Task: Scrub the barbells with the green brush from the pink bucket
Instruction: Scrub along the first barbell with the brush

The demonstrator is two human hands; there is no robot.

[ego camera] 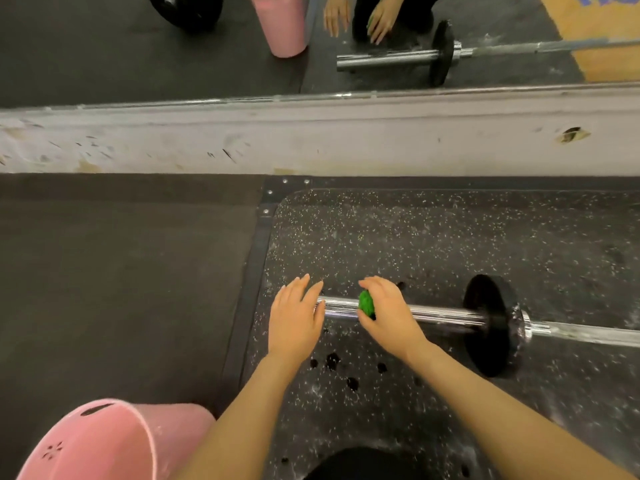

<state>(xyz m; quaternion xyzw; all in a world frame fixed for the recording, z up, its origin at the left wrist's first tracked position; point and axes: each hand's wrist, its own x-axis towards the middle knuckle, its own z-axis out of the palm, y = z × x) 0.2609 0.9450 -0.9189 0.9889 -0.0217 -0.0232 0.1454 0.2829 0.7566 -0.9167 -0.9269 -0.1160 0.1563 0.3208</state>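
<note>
Green bristles of the brush [366, 303] show between the curled fingers of the right hand [387, 311], which grips it and holds it against the chrome sleeve of the barbell [446, 315]. The left hand [295, 318] lies with straight fingers over the near end of that sleeve, holding nothing. The barbell rests on a speckled black mat [433, 237], with 1 black weight plate [491, 323] on it, to the right of both hands. Several dark wet spots [332, 362] mark the mat below the hands. The pink bucket [104, 441] stands at lower left, near the left forearm. A mirror [138, 64] above the scuffed white baseboard [311, 140] reflects the bucket, hands and barbell.
</note>
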